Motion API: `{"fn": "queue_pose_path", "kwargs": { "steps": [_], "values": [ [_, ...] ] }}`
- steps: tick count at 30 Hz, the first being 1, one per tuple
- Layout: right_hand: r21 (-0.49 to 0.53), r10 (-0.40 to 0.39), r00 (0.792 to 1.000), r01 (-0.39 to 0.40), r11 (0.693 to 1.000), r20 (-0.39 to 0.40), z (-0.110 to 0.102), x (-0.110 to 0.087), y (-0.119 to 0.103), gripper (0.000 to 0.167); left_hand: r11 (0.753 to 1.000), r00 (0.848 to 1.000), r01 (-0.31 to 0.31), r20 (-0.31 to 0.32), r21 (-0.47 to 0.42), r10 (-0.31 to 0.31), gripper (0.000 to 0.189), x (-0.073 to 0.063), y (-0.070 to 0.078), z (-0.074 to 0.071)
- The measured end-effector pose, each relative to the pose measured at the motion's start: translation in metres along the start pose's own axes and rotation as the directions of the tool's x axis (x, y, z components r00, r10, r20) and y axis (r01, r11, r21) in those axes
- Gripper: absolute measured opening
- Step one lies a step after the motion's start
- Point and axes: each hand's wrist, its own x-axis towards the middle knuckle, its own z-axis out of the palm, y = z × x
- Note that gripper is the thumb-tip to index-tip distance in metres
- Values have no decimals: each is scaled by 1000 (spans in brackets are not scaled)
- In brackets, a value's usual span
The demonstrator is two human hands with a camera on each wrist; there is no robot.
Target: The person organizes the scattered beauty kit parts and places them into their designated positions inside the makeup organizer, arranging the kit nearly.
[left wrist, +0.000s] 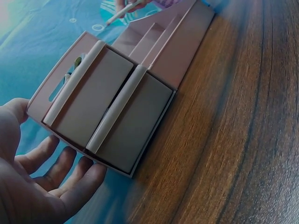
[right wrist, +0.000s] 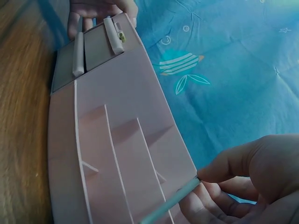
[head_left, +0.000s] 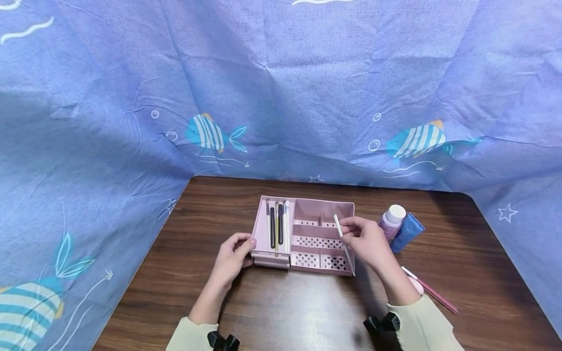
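The left hand (head_left: 232, 255), half curled, grips the pink box (head_left: 316, 232) at eight o'clock. At three, the right hand (head_left: 366, 242) pinches a white stick (head_left: 338, 225).

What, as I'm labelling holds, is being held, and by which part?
The right grip pinches a slim white stick below its protruding upper tip; the left grip holds the pink organizer by its front left corner.
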Motion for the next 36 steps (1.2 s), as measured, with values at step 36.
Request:
{"fn": "queue_pose_path", "kwargs": {
  "steps": [36],
  "values": [
    [377, 37, 986, -97, 921, 164, 60, 59, -72, 45, 1000, 1000, 13, -3, 12, -13, 27, 1, 1, 0]
  ]
}}
